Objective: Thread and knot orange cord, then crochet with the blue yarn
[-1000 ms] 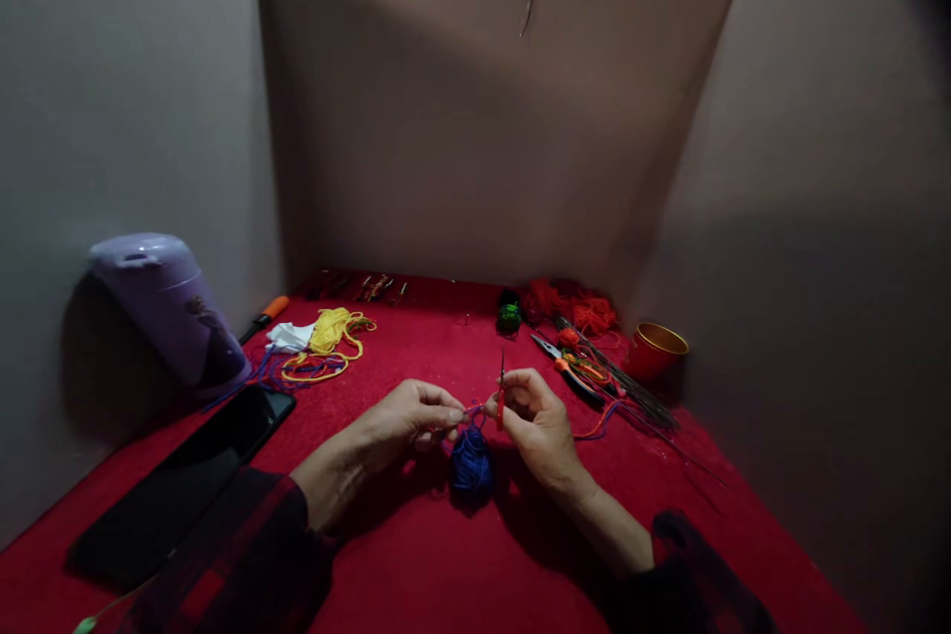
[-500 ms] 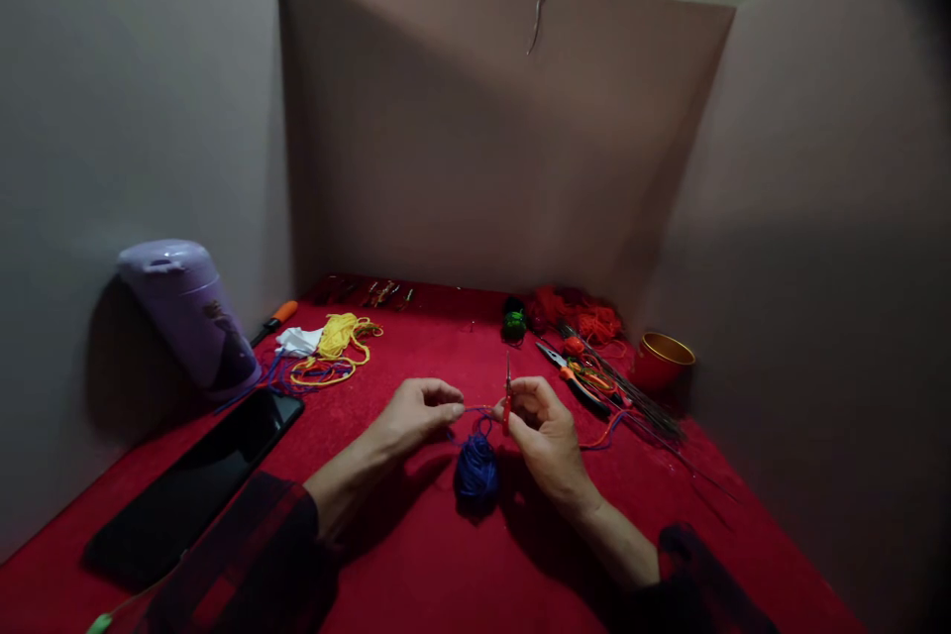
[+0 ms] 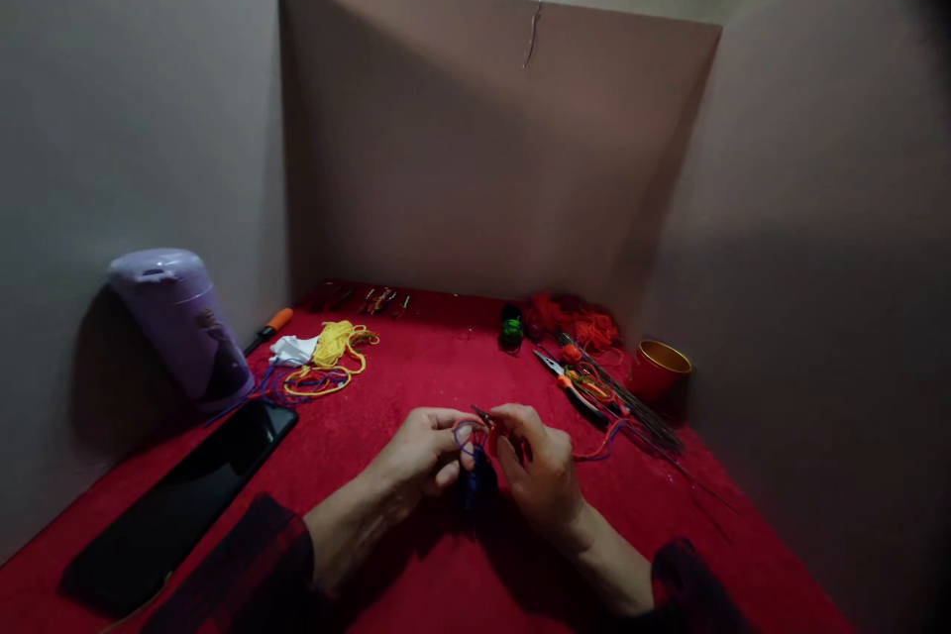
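Note:
Between the thumb and fingers of my left hand (image 3: 420,451) is pinched some yarn (image 3: 462,432), a blue loop with a red strand. My right hand (image 3: 541,461) grips small red-handled scissors (image 3: 482,414), their pointed metal tip aimed left toward the left fingertips and the strands. Whether the blades are around the yarn I cannot tell. Just below both hands lies a dark blue yarn ball (image 3: 479,487), partly covered by the fingers. Red and blue strands (image 3: 598,446) trail out past the right hand on the red cloth.
To the left are a black phone (image 3: 182,505), a purple container (image 3: 185,327), an orange-handled tool (image 3: 276,322) and yellow yarn (image 3: 338,345). At right lie pliers (image 3: 580,394), thin dark sticks (image 3: 639,416), a red cup (image 3: 658,371), green yarn (image 3: 511,329) and red-orange yarn (image 3: 586,325).
My hands have come closer together and lower, over the blue yarn ball. The scissors have tipped from upright to pointing left, toward the yarn in my left hand.

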`<state>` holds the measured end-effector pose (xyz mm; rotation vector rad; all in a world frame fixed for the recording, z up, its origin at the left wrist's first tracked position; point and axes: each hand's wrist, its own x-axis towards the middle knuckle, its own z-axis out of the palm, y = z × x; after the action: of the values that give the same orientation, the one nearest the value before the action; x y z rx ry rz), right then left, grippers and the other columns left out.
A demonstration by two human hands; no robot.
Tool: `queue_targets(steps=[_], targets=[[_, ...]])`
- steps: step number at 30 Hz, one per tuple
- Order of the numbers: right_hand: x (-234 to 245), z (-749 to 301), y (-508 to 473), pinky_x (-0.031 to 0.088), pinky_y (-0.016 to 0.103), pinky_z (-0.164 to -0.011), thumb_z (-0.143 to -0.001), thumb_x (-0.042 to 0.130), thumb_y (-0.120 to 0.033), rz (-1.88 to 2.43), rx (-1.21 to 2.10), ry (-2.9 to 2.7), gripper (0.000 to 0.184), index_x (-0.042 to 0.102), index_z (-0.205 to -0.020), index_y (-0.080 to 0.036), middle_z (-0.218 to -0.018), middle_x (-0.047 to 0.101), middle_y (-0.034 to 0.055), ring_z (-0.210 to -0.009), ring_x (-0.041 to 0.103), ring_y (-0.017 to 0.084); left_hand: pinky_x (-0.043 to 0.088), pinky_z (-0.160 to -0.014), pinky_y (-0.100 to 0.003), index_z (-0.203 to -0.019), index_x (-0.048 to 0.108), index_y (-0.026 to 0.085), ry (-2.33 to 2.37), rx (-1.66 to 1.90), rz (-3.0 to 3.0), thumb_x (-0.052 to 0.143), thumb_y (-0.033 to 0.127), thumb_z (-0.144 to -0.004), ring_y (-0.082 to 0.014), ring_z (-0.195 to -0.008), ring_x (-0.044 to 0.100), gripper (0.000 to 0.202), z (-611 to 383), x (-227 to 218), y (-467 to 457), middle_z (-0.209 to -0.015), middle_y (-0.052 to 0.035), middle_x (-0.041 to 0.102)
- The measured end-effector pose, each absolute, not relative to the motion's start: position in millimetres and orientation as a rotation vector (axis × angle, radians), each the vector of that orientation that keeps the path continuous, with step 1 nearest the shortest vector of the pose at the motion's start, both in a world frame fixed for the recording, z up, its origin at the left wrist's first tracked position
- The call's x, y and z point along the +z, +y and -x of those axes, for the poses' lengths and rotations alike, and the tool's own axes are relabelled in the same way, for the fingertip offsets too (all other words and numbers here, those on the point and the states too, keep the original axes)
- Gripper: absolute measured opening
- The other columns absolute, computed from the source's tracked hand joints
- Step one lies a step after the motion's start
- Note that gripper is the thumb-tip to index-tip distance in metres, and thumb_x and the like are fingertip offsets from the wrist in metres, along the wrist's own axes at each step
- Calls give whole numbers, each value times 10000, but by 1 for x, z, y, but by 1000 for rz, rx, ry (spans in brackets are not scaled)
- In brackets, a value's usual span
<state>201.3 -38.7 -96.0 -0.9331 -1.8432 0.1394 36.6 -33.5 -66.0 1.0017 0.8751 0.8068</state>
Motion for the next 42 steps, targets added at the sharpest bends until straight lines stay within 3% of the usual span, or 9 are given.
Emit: queue_targets(steps=[4,8,12,16,23,30,36,42], targets=[[-96,-200,-40,438,225,-514,-803,508,-81,917,211,-1826,235,538,-997,-210,-752,650,12,-555,585,126,175,-335,-160,-788,645,111,914,864,-947,743,335,-611,-18,-331,372,302,-36,-68,-32,-547,11,583],[-96,-198,-41,426,224,-507,-811,515,-102,944,309,-1804,210,527,-990,-211,-727,637,2,-543,566,125,203,-352,-164,-888,676,115,938,909,-955,789,309,-567,-13,-336,370,392,-34,-70,-31,-557,17,589],[-95,-197,-42,409,226,-496,-809,518,-114,973,407,-1793,197,526,-982,-207,-697,616,-6,-527,538,122,185,-351,-169,-840,693,119,939,967,-981,803,348,-545,-30,-357,406,390,-35,-66,-32,-560,11,590],[-95,-196,-43,395,226,-494,-797,520,-110,969,459,-1798,201,533,-972,-209,-690,596,-13,-532,519,120,189,-363,-174,-711,670,111,922,1002,-974,814,387,-509,-20,-350,350,371,-37,-60,-33,-486,39,532],[-96,-195,-44,380,228,-495,-789,516,-109,974,550,-1788,204,528,-966,-210,-641,547,-32,-520,492,121,140,-357,-177,-680,582,128,938,1003,-1015,764,465,-554,-24,-344,281,403,-37,-62,-32,-424,77,431],[-86,-195,-48,422,222,-537,-728,612,-116,998,559,-1816,341,505,-1035,-219,-877,626,4,-574,507,108,192,-379,-187,-723,612,124,1113,1177,-1214,671,438,-638,-48,-360,302,331,-31,-66,-23,-426,69,429],[-86,-198,-47,406,217,-541,-735,628,-167,1093,455,-1969,270,546,-990,-203,-746,609,-10,-625,550,131,401,-602,-228,-717,663,136,1309,1350,-1546,577,293,-729,-132,-617,533,180,-24,-69,-16,-649,-16,628],[-83,-201,-49,394,225,-551,-750,576,-146,1056,320,-2099,260,564,-1004,-201,-766,636,5,-628,573,138,400,-598,-236,-706,651,143,1400,1308,-1659,533,311,-769,-146,-608,541,215,-23,-69,-20,-639,-18,632]])
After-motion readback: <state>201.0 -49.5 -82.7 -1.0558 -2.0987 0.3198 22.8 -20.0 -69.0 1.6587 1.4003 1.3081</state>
